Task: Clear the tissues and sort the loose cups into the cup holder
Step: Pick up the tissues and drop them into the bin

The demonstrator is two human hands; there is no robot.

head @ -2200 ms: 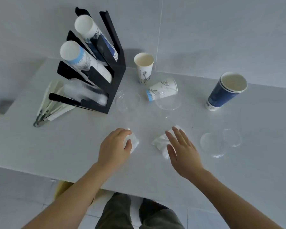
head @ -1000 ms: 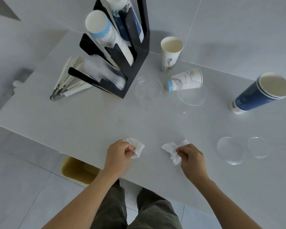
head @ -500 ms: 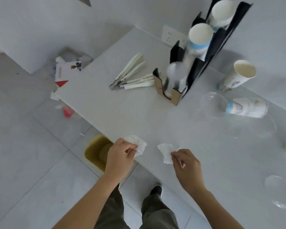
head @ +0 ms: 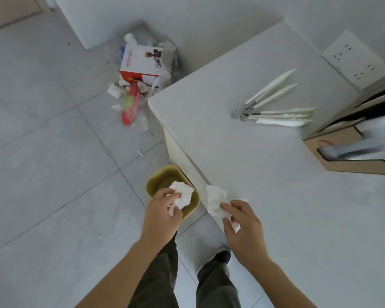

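White tissue was pinched in the left hand above the bin, while the right hand pinched another tissue at the table edge.

I read this as a plain utility or break room — pale grey tiled floor, a white laminate counter with a white wall socket plate at two o'clock, a heap of loose rubbish at eleven.

The single head-worn view looks steeply down from above, close over the near corner of the white rectangular table, with grey tiled floor filling its left side.
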